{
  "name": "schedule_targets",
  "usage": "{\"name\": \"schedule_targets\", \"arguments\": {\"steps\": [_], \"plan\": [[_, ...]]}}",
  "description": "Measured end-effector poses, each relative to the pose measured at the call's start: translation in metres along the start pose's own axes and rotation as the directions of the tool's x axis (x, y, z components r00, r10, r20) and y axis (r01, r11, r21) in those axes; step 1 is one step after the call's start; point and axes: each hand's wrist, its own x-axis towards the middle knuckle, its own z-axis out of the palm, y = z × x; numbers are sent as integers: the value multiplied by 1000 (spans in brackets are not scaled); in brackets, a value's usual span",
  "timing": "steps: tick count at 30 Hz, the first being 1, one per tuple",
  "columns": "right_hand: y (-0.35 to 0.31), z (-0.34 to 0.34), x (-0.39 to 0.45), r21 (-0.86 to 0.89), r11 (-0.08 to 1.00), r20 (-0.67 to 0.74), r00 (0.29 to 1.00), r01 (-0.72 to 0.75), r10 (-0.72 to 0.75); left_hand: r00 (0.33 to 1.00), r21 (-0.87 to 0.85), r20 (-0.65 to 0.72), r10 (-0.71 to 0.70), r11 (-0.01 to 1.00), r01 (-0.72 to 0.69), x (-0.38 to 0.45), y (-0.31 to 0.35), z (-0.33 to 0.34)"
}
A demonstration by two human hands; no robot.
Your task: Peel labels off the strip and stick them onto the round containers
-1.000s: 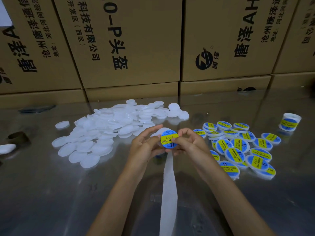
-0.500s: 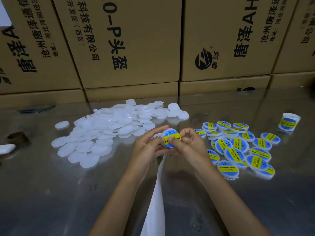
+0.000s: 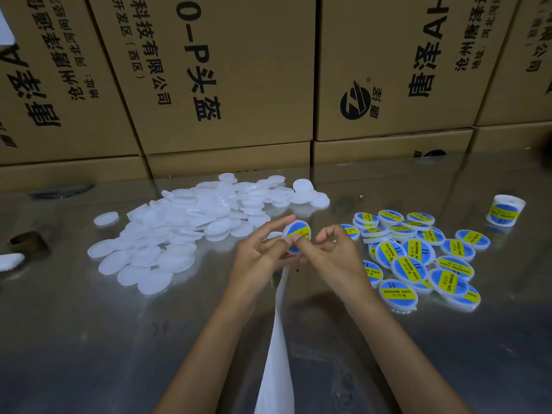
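Observation:
My left hand point(image 3: 259, 255) and my right hand point(image 3: 331, 255) hold one round white container point(image 3: 298, 233) between them above the table, tilted toward me. A blue and yellow label covers its face. Both thumbs press on the label's lower edge. The white backing strip point(image 3: 277, 348) hangs from under my left hand down toward me. A heap of unlabelled white containers point(image 3: 191, 222) lies to the left. Labelled containers point(image 3: 418, 258) lie in a pile to the right.
A roll of labels point(image 3: 505, 211) stands at the far right on the shiny metal table point(image 3: 89, 339). Cardboard boxes point(image 3: 209, 70) form a wall along the table's back edge. A brown ring point(image 3: 28, 242) and a white object point(image 3: 10, 261) lie at the left edge.
The container has turned and tilted between my fingers, and my thumbs have moved onto the label. The backing strip has swung to the left beneath my hands.

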Motion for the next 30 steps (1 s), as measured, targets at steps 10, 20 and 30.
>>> {"name": "schedule_targets", "arguments": {"steps": [10, 20, 30], "plan": [[6, -3, -10, -454, 845, -33, 942, 284, -334, 979, -330, 84, -187, 922, 204, 3, 5, 2], [5, -3, -14, -607, 683, 28, 870, 406, -492, 996, -135, 26, -90, 987, 92, 2, 2, -5], [4, -5, -5, -200, 920, 1, 939, 338, -344, 994, 65, -94, -53, 996, 59, 0, 1, -6]]}}
